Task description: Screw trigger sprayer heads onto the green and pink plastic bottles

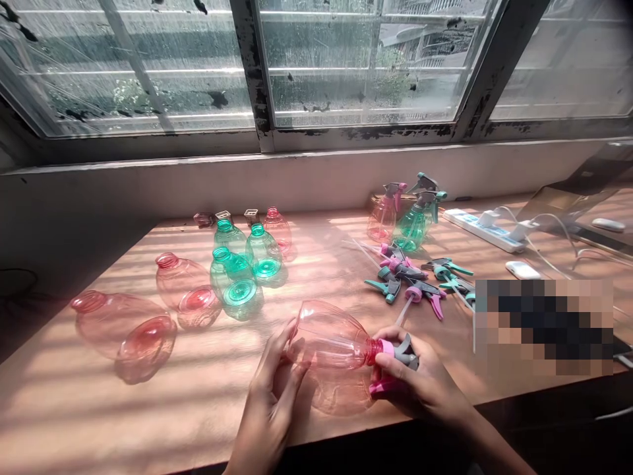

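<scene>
A clear pink spray bottle (333, 336) lies sideways between my hands, just above the table's front edge. My left hand (277, 389) is closed around its base end. At the neck, my right hand (410, 376) grips the pink collar of a grey-and-pink trigger spray head (388, 349), which sits on the bottle's mouth. A dip tube runs inside the bottle. Whether the collar is fully screwed on, I cannot tell. Beyond my right hand lies a heap of loose trigger spray heads (405, 267), pink and teal, with their tubes.
Headless pink bottles (190, 290) and green bottles (235, 284) stand at left. Fitted spray bottles (410, 221) stand near the wall. A white power strip (484, 229) with cables, a white mouse (523, 270) and a laptop (578, 191) are at right. Windows line the back.
</scene>
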The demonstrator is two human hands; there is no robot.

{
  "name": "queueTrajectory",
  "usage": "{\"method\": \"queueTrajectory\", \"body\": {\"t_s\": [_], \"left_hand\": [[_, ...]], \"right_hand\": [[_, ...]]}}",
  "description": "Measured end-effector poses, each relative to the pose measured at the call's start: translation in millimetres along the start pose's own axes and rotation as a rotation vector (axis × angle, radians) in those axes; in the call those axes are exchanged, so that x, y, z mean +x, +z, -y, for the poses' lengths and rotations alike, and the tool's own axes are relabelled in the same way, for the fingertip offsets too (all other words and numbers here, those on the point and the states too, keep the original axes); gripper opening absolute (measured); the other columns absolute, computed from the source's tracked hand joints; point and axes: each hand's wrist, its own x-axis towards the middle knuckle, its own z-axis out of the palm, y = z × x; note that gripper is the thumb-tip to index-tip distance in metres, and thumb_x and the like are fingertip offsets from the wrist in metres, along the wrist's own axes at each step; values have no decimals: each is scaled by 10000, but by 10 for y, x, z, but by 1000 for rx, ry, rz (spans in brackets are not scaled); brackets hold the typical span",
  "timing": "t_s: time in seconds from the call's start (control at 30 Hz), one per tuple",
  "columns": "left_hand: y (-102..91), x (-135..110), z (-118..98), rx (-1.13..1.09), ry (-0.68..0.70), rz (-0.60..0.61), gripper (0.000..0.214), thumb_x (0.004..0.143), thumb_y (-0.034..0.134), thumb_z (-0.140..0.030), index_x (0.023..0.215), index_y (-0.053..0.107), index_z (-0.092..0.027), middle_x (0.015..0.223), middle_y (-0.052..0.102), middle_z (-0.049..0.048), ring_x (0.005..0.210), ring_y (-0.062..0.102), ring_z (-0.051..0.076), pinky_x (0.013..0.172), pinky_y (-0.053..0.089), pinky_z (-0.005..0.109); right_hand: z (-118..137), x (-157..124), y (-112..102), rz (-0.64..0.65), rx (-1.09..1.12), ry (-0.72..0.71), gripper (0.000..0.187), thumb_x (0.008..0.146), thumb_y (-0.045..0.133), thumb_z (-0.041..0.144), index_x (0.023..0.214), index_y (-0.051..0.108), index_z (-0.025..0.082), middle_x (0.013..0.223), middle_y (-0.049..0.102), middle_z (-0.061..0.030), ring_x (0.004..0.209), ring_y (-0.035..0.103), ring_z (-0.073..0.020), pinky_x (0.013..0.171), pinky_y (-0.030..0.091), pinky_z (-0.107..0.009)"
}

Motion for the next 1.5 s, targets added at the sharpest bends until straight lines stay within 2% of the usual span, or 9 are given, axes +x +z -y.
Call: {"method": "queueTrajectory", "body": {"t_s": [0.23, 0.43, 0.6, 0.73, 0.9, 1.03, 1.2, 1.37, 1.5], "left_hand": [[31, -66, -30, -51, -53, 9, 503, 972, 679, -573, 1349, 492, -299, 1409, 676, 88, 1393, 592, 307, 1212, 443, 493], [23, -7, 64, -30, 52, -12, 474, 1035, 591, -481, 1491, 524, -370, 1655, 462, 52, 1512, 463, 333, 1247, 400, 491], [12, -26, 73, 49, 53, 63, 708, 900, 797, -459, 1525, 472, -398, 1531, 604, 58, 1450, 534, 351, 1230, 417, 501], [33, -31, -26, -132, -56, -10, 466, 979, 674, -524, 1395, 591, -332, 1423, 663, 79, 1362, 614, 326, 1162, 498, 436], [15, -22, -4, -60, 40, -33, 420, 1020, 631, -455, 1426, 592, -356, 1629, 464, 51, 1444, 534, 309, 1188, 464, 387], [49, -49, -40, -177, -3, 7, 518, 971, 714, -464, 1449, 545, -358, 1596, 527, 68, 1421, 573, 294, 1199, 464, 389], [97, -46, -125, -272, -32, -133, 282, 952, 732, -509, 1123, 679, -292, 1575, 578, 53, 1485, 513, 295, 1132, 538, 346], [72, -17, -52, -195, 63, -173, 246, 1009, 677, -440, 1220, 707, -317, 1561, 560, 20, 1484, 505, 239, 1163, 478, 259], [71, -46, -47, -221, -29, -107, 341, 990, 694, -464, 1312, 643, -364, 1538, 569, 20, 1388, 588, 254, 1136, 504, 312]], "right_hand": [[43, -32, 51, -31, -11, 24, 496, 685, 983, 438, 983, 680, 182, 737, 704, 32, 632, 696, -155, 631, 684, -319], [29, 20, -14, -29, 137, 66, 543, 734, 954, 458, 1058, 613, 186, 721, 736, 14, 591, 687, -154, 552, 650, -306], [9, 11, -17, -24, 67, 31, 523, 732, 961, 434, 1038, 616, 187, 702, 733, 18, 594, 701, -162, 593, 656, -322], [0, 13, -18, 30, 51, 30, 507, 739, 956, 438, 1018, 619, 181, 701, 738, 13, 599, 713, -165, 592, 649, -313], [-7, 42, -53, 20, 135, 59, 530, 756, 946, 432, 1061, 589, 187, 688, 748, 20, 587, 706, -152, 608, 645, -310], [15, 19, -27, -1, 96, 42, 526, 741, 957, 424, 1052, 609, 180, 699, 732, 22, 609, 698, -151, 594, 658, -307], [52, -9, 27, -32, 4, 20, 531, 666, 998, 423, 993, 660, 179, 807, 701, 18, 668, 693, -148, 569, 666, -282], [32, 23, -20, 5, 60, 65, 557, 710, 971, 448, 1048, 618, 182, 717, 697, 40, 588, 674, -137, 537, 658, -299], [53, 15, -15, -2, 74, 86, 574, 697, 983, 427, 1058, 610, 182, 722, 702, 47, 600, 696, -140, 574, 680, -315]]}}
